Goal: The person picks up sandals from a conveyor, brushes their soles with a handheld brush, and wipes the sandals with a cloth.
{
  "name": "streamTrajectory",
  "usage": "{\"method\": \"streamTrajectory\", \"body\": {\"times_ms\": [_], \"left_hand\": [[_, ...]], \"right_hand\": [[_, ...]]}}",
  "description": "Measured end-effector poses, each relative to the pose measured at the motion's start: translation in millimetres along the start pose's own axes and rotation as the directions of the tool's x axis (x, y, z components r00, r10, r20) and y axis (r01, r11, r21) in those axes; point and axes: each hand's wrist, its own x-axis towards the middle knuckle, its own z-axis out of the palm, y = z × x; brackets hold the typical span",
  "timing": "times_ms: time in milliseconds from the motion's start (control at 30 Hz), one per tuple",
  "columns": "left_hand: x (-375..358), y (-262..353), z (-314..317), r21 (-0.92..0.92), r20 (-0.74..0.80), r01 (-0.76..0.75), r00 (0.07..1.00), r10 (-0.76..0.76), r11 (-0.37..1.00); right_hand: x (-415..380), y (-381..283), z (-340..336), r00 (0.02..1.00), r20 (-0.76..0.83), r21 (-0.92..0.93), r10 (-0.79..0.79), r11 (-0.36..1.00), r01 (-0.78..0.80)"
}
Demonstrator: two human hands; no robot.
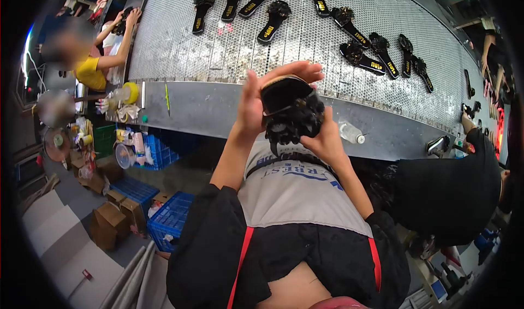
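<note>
- Black slipper (295,115): held between both hands, in front of the near edge of the bench (218,99), its ruffled ornament on the near side.
- Left hand (252,104): open, cupped against the slipper's left side, fingers stretched out along its far side.
- Right hand (326,134): gripping the slipper's right side, thumb by the ornament.
- Clear bottle (351,132): lying on the bench edge, right of the right hand.
- Green pen (167,99): on the same edge, to the left.
- Other slippers (274,22): spread over the bench's far mesh surface.
</note>
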Motion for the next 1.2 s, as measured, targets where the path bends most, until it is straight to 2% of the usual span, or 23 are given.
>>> {"method": "streamTrajectory", "body": {"times_ms": [33,100,133,167,200,267,333,400,467,500,567,600,633,733,767,867,900,933,1000,1033,1133,1200], "left_hand": [[-4.8,1.5,7.4,0.096,0.072,-0.052,0.996,0.046,0.994],[-16.5,18.3,25.5,0.334,0.092,-0.040,0.996,0.009,0.942],[-20.2,22.7,32.6,0.434,0.086,-0.018,0.996,-0.021,0.901],[-21.6,26.5,42.7,0.559,0.069,-0.066,0.997,0.033,0.827],[-22.6,27.9,46.2,0.640,0.128,-0.121,0.991,0.050,0.759],[-24.8,30.2,51.2,0.769,0.249,-0.238,0.966,0.064,0.594],[-25.3,25.7,59.3,0.735,0.235,-0.247,0.966,0.105,0.632],[-27.2,24.5,59.6,0.699,0.208,-0.207,0.975,0.083,0.685],[-31.1,27.1,56.5,0.604,0.059,-0.035,0.998,-0.001,0.796],[-33.1,28.7,52.1,0.556,-0.011,0.040,0.999,-0.041,0.830],[-39.0,19.5,36.9,0.432,-0.178,0.152,0.981,-0.081,0.889],[-38.8,15.4,30.7,0.417,-0.231,0.131,0.972,-0.035,0.899],[-42.4,8.2,19.0,0.303,-0.326,0.145,0.945,-0.040,0.942],[-48.3,-1.9,-20.9,0.053,-0.576,0.185,0.809,-0.121,0.981],[-47.4,-7.3,-32.5,-0.019,-0.651,0.191,0.743,-0.157,0.981],[-32.0,-30.9,-61.5,-0.130,-0.660,0.269,0.695,-0.286,0.954],[-22.9,-33.7,-56.6,-0.169,-0.688,0.344,0.629,-0.360,0.924],[-22.8,-53.3,-79.2,-0.027,-0.682,0.324,0.686,-0.255,0.946],[-13.3,-45.2,-74.0,0.058,-0.674,0.506,0.656,-0.340,0.860],[-13.4,-47.1,-82.8,0.101,-0.638,0.510,0.692,-0.338,0.854],[-4.0,-43.9,-90.3,0.107,-0.629,0.574,0.671,-0.392,0.812],[4.0,-48.9,-94.8,0.102,-0.635,0.612,0.647,-0.422,0.785]], "right_hand": [[-6.6,-4.5,-2.3,0.996,-0.038,-0.004,-0.079,0.997,0.079],[-18.6,-1.8,1.3,0.968,-0.137,-0.014,-0.212,0.977,0.212],[-19.9,-1.6,0.3,0.952,-0.146,-0.051,-0.270,0.963,0.266],[-19.8,-1.9,-2.8,0.933,-0.151,-0.088,-0.325,0.945,0.315],[-21.3,-2.2,-6.6,0.912,-0.153,-0.128,-0.379,0.923,0.362],[-28.1,-0.5,-10.2,0.953,-0.120,-0.022,-0.277,0.961,0.276],[-29.5,6.5,-10.2,0.974,-0.109,0.080,-0.197,0.975,0.206],[-32.8,-0.8,-14.1,0.974,-0.103,-0.001,-0.203,0.979,0.204],[-31.5,-5.7,-15.7,0.958,-0.120,-0.133,-0.259,0.961,0.243],[-29.9,-4.6,-14.3,0.938,-0.163,-0.087,-0.308,0.951,0.297],[-30.8,-14.4,-25.4,0.974,-0.011,-0.152,-0.225,0.964,0.221],[-31.9,-19.8,-31.9,0.983,0.059,-0.186,-0.174,0.966,0.182],[-33.0,-21.0,-40.4,0.977,0.126,-0.112,-0.171,0.976,0.186],[-36.7,10.5,-52.0,0.973,0.224,-0.061,0.053,0.997,-0.041],[-35.7,16.1,-57.6,0.956,0.276,0.018,0.097,0.994,-0.106],[-29.3,36.2,-56.1,0.958,0.219,0.185,0.187,0.956,-0.229],[-25.7,60.7,-47.6,0.967,0.160,0.374,0.201,0.894,-0.248],[-19.3,59.8,-51.0,0.905,0.200,0.567,0.376,0.709,-0.420],[5.8,35.9,-66.4,0.891,0.101,0.616,0.444,0.675,-0.406],[21.7,41.9,-69.6,0.878,0.046,0.590,0.476,0.696,-0.408],[96.7,34.9,-85.4,0.925,-0.050,0.635,0.376,0.727,-0.261],[155.9,20.3,-102.8,0.960,0.006,0.639,0.278,0.737,-0.218]]}}
